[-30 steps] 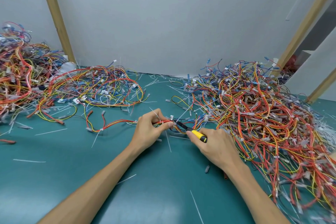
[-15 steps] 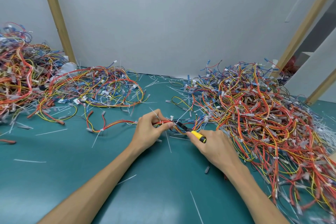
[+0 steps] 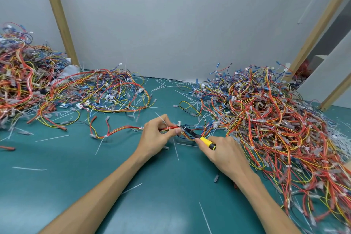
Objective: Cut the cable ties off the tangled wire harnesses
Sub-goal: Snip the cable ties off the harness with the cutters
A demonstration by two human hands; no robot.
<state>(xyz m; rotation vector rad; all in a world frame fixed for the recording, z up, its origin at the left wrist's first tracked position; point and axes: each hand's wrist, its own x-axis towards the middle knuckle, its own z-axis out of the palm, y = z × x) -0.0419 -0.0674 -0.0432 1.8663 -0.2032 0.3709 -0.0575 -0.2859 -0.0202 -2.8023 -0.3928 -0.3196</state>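
My left hand (image 3: 156, 137) pinches a red, orange and yellow wire harness (image 3: 117, 130) that trails off to the left across the green mat. My right hand (image 3: 226, 155) grips yellow-handled cutters (image 3: 203, 138). Their black jaws sit at the harness just right of my left fingertips, beside a white connector (image 3: 179, 123). A white cable tie (image 3: 105, 136) with a long tail wraps the harness further left. Whether the jaws hold a tie is hidden by wires and fingers.
A large heap of tangled harnesses (image 3: 275, 125) fills the right side. A looser pile (image 3: 98, 91) lies at the back left and another heap (image 3: 17, 76) at the far left. Cut tie strips (image 3: 175, 149) litter the green mat (image 3: 66, 167). Wooden posts (image 3: 58, 15) lean on the grey wall.
Almost nothing differs. Both hands keep their hold and place, and the cutter jaws stay at the same spot on the harness.
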